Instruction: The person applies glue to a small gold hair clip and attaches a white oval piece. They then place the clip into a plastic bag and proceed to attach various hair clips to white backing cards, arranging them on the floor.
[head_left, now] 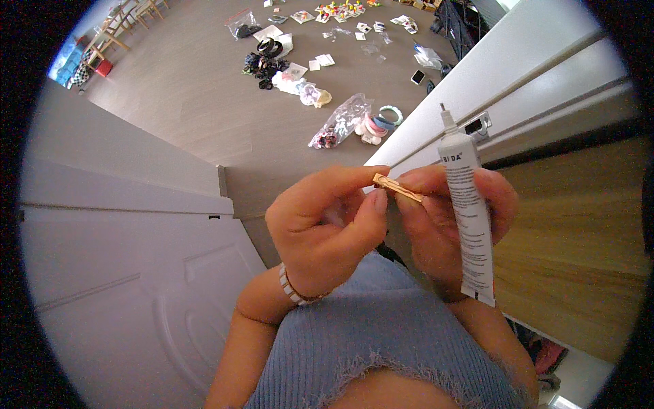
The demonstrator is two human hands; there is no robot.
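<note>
My left hand (327,218) pinches one end of a small gold-coloured metal hair clip (396,188) between thumb and forefinger, at chest height. My right hand (446,218) touches the clip's other end with its fingertips and also holds a white glue tube (470,218) upright, its thin nozzle pointing up. A pale bracelet sits on my left wrist.
White door panels (122,259) stand at left, with a white frame and a wooden surface (572,238) at right. On the grey floor (204,88) beyond lie plastic bags of hair accessories (340,123), coloured rings, dark hair ties, small cards and a phone (417,76). Wooden chairs stand far left.
</note>
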